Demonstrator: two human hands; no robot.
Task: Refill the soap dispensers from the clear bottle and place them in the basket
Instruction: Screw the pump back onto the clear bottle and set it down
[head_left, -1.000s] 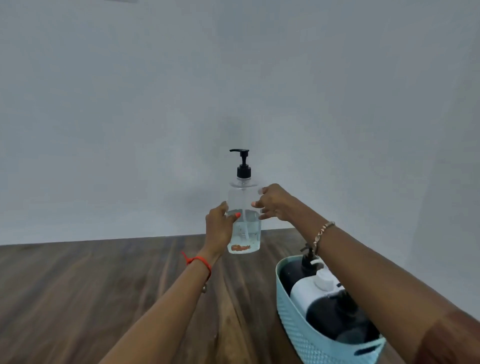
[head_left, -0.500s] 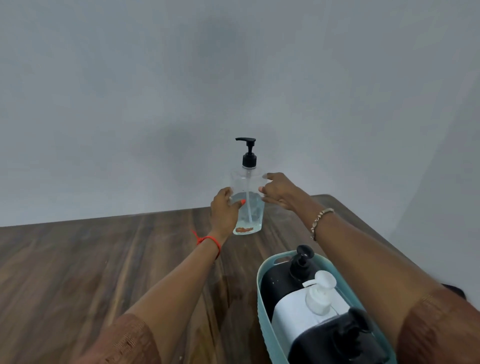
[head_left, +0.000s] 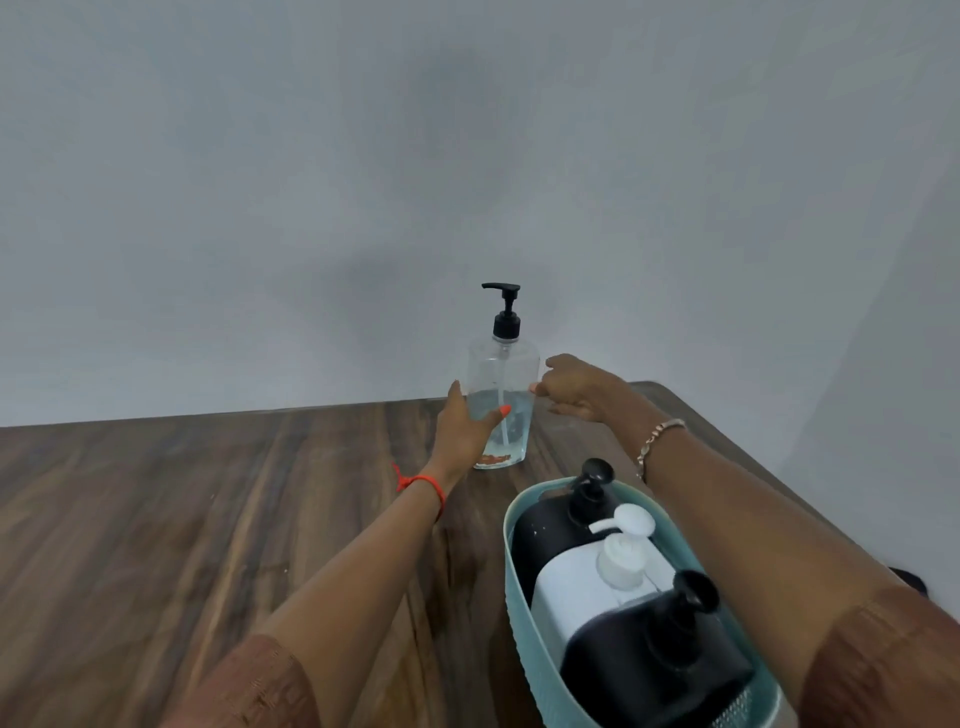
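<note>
The clear bottle (head_left: 501, 400) with a black pump stands upright on the wooden table (head_left: 208, 519) near the far edge, about a third full of clear liquid. My left hand (head_left: 462, 431) cups its left side, thumb across the front. My right hand (head_left: 576, 387) sits at its right side, fingers loosely curled, only a fingertip touching. The teal basket (head_left: 511, 545) at lower right holds a black dispenser (head_left: 545, 535), a white dispenser (head_left: 576, 582) and another black dispenser (head_left: 649, 665), all with pumps on.
A grey wall runs right behind the bottle. The table's right edge slants down close past the basket, under my right forearm. A small dark object (head_left: 909, 579) shows beyond that edge.
The bottle came down from the air and now stands on the table. My right hand has loosened from it. The view tilted down, showing more of the basket.
</note>
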